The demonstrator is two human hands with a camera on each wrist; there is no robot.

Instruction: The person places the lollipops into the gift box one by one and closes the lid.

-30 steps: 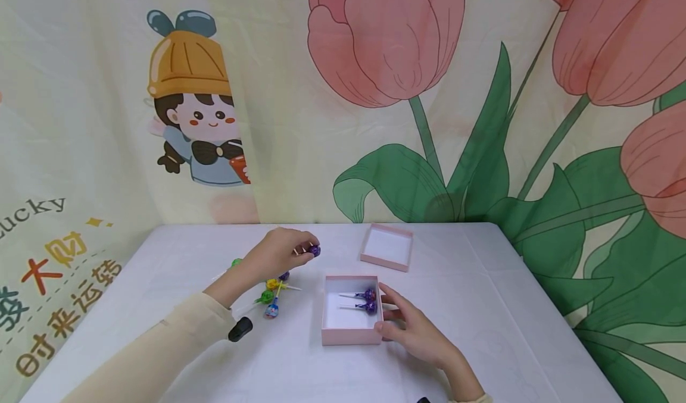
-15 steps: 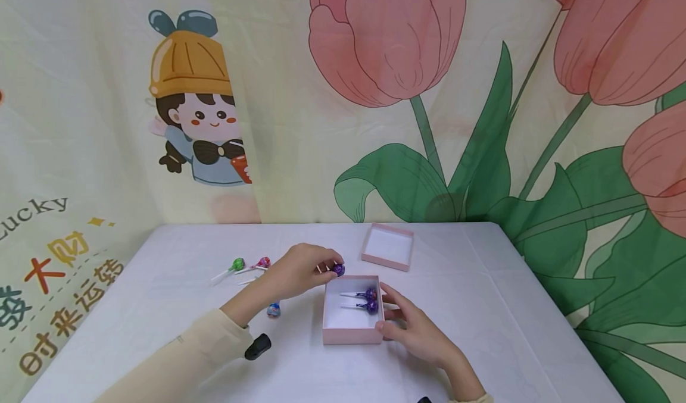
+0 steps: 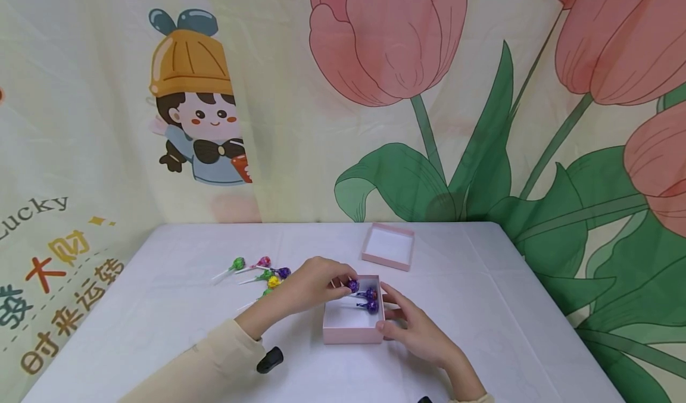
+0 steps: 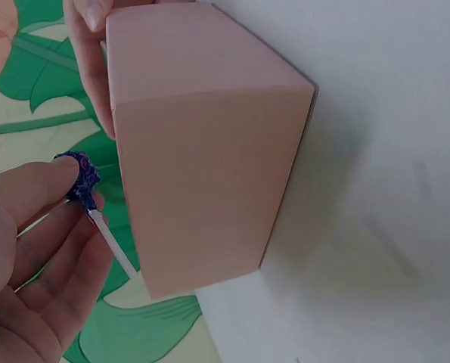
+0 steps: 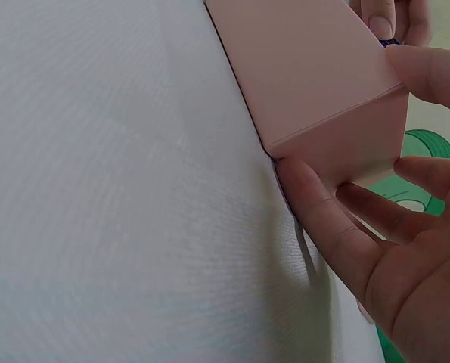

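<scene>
My left hand (image 3: 313, 281) pinches a purple-wrapped lollipop (image 3: 353, 286) by its candy head, above the left side of an open pink box (image 3: 352, 336). In the left wrist view the white stick of this lollipop (image 4: 82, 181) slants down beside the box wall. Inside the box lie two more purple lollipops (image 3: 371, 308), heads toward the right wall, their sticks partly covered by the left hand. My right hand (image 3: 420, 331) grips the box at its right side, thumb by the front corner. The right wrist view shows fingers spread over the box's outer wall (image 5: 315, 68).
Left of the box several loose lollipops lie on the white-covered table, among them a green one (image 3: 238, 264), a pink one (image 3: 264, 262) and a yellow one (image 3: 274, 282). The left forearm hides part of this group. A pink box lid (image 3: 388, 247) lies behind the box.
Carrying the purple lollipop, my left hand has moved right and nearer, from over the table to over the box. My right hand has stayed on the box.
</scene>
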